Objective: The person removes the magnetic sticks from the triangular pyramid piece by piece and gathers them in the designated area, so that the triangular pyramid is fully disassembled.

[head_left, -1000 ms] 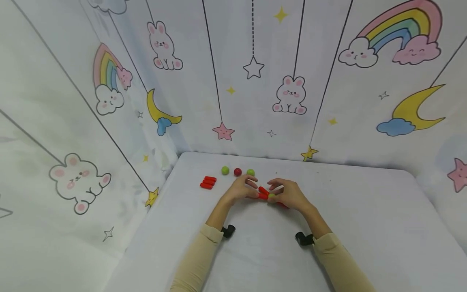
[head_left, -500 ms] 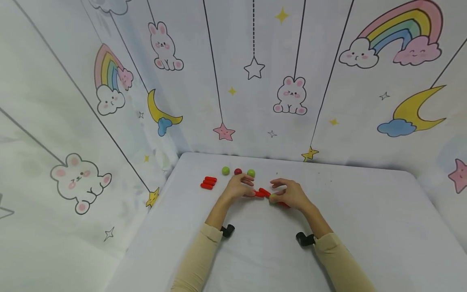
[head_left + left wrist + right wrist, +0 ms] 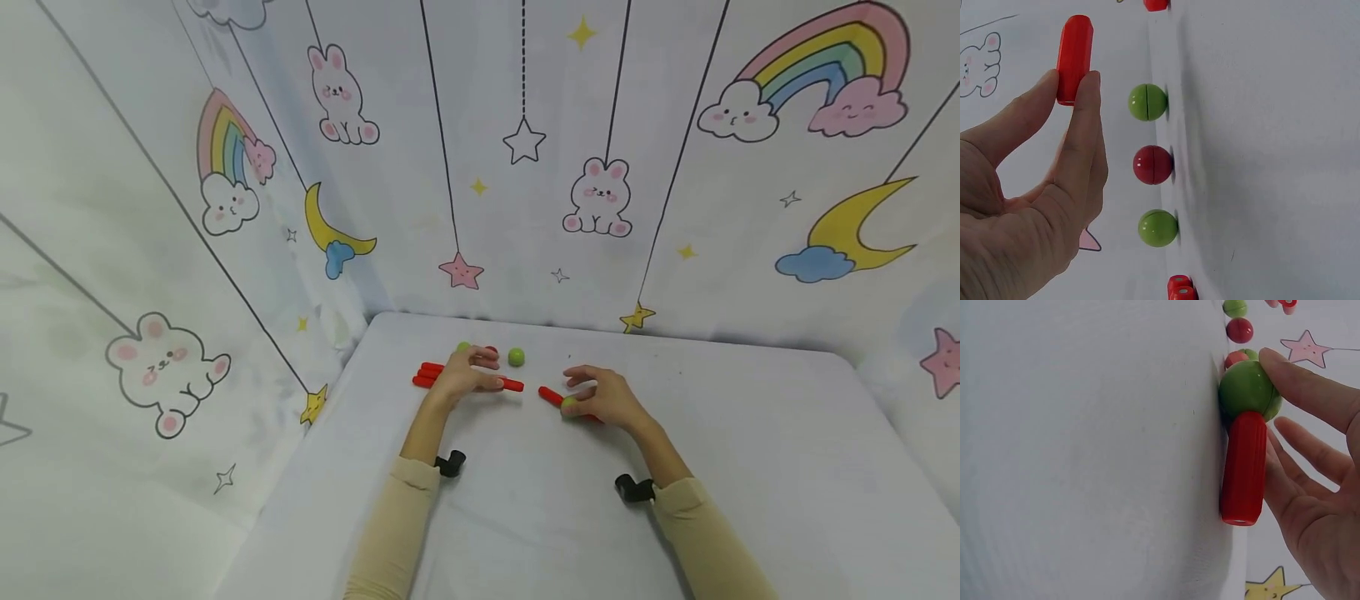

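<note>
Left hand [image 3: 461,377] is pinching a short red plastic cylinder [image 3: 512,384] left of frame centre, long axis pointing right. Right hand [image 3: 606,396] is pinching a green ball joined to a red rod [image 3: 1245,439] on the white table [image 3: 750,467], right of centre and apart from the cylinder.

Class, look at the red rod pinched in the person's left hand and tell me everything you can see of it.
The red rod is a short, glossy cylinder with bevelled ends, plastic or painted wood by its look. The left hand pinches its lower end between thumb and fingertip, lifted off the white table, near a row of three balls: green, red, green.
</note>
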`<state>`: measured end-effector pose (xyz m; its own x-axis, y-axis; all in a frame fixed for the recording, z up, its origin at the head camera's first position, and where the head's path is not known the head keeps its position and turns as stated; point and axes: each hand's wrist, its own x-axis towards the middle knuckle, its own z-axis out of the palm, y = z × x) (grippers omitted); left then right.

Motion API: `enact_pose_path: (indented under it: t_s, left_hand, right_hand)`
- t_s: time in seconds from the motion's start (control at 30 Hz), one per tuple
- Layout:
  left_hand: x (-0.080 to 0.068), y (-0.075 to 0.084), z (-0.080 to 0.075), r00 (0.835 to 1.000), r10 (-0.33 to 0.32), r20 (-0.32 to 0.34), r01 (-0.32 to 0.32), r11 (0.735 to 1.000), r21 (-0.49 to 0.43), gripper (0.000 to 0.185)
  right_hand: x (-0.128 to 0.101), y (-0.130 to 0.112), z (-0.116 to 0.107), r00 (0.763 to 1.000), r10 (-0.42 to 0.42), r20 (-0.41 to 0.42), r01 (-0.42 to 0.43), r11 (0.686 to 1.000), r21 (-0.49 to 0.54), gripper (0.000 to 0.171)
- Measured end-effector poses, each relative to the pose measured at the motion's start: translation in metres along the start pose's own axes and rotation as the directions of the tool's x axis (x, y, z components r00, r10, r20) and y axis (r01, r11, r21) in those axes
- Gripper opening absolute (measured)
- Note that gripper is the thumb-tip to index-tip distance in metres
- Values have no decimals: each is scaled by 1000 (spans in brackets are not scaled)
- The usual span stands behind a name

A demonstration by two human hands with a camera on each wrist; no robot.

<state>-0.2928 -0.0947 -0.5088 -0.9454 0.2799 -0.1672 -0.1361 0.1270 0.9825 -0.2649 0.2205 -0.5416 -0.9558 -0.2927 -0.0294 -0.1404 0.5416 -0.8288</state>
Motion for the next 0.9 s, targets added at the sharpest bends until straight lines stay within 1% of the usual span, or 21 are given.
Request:
enact_pose_path:
  t_s: [0.13,0.27,0.37,0.5,0.67,0.9]
  left_hand:
    - [-6,2,-5,1000,10,-1,-10,1000,-7,62]
    - [-12,2,-17,1000,6,-17,-6,1000,-14,62]
    - [-17,2,-27,999,7,-47,-7,1000,1,63]
    - [-23,1,-42,995,16,-102,-12,999,33,62]
    - [-29,-2,-59,989,2,-149,3,999,36,61]
    - [-41,-10,-80,978,-9,-208,28,996,89,55]
  right_hand:
    - [0,-2,4,1000,-24,5,24,999,25,66]
    - [1,-3,7,999,-41,5,41,999,27,66]
    - [1,-3,8,999,-36,7,36,999,19,67]
    - [2,-3,8,999,-35,12,34,999,19,66]
    - [0,-6,8,1000,-25,18,25,999,26,65]
    - [-3,-9,9,999,-50,15,49,999,11,64]
